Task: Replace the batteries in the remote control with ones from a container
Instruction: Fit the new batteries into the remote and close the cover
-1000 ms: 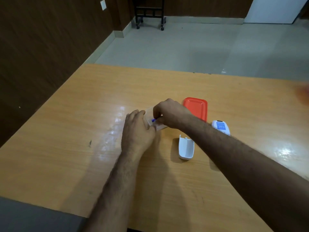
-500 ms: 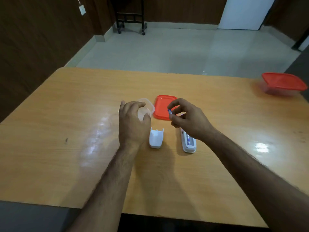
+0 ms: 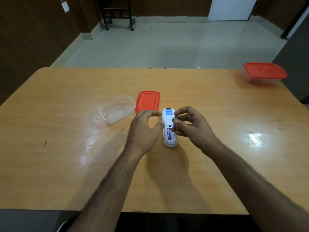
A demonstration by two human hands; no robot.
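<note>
Right hand (image 3: 192, 124) pinches a battery (image 3: 174, 122) above the remote (image 3: 169, 128); left hand (image 3: 144, 129), fingers loosely spread, thumb touching the remote's left edge.

Orange-brown wood-grain surface (image 3: 66, 156), glossy, glare patches at centre-left and right. Lying on it: clear open container (image 3: 117, 108) left of centre, red lid (image 3: 148, 101) just beside it, white remote (image 3: 169, 128) back-up at centre, closed red-lidded container (image 3: 265, 73) at upper right corner.
</note>
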